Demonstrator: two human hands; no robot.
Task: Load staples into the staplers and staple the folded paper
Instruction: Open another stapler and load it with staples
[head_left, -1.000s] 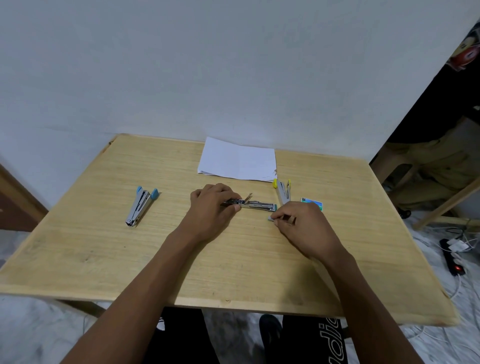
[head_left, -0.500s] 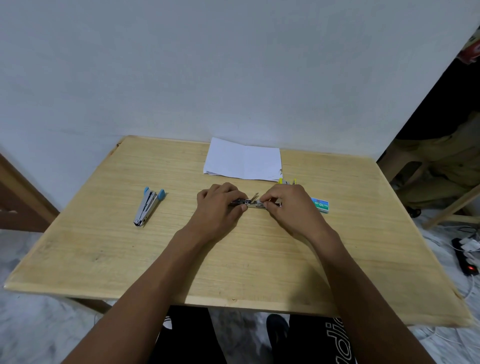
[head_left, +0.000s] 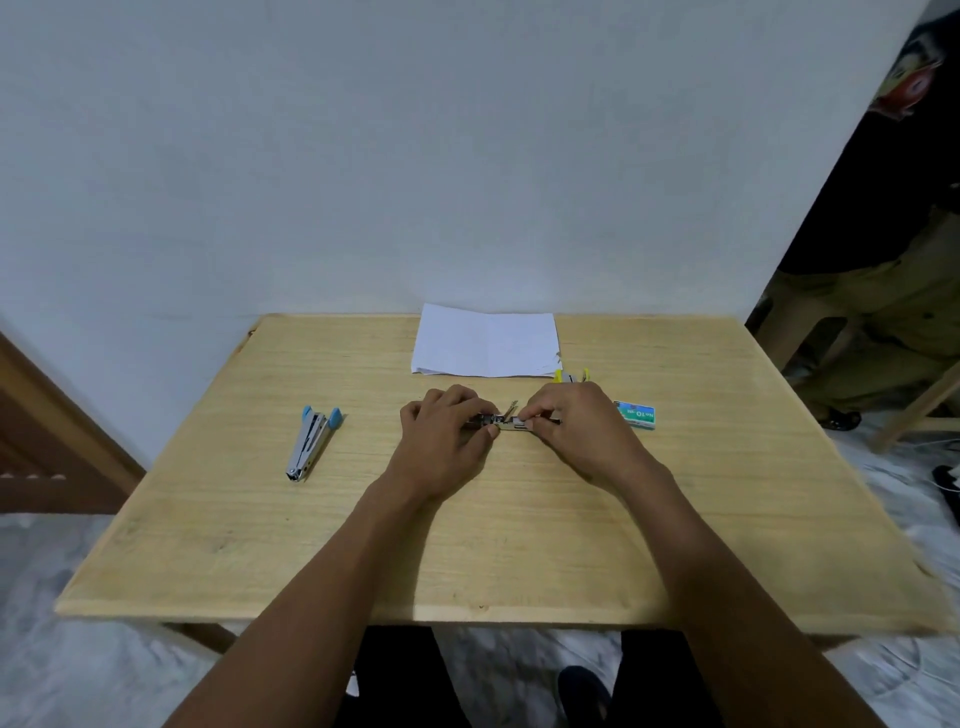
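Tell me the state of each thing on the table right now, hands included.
Open stapler: opened up, held at both ends.
Left hand: grips the open stapler's left end.
Right hand: pinches its right end.
Blue stapler: lying untouched, far left.
Yellow stapler: mostly hidden behind the right hand.
Folded paper: flat, untouched.
Staple box: lying flat; open or closed unclear.

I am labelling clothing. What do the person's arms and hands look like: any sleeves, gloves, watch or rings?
The left forearm and right forearm are bare to the picture's edge, no sleeve visible. The left hand and right hand wear no gloves; no watch, bracelet or ring shows.
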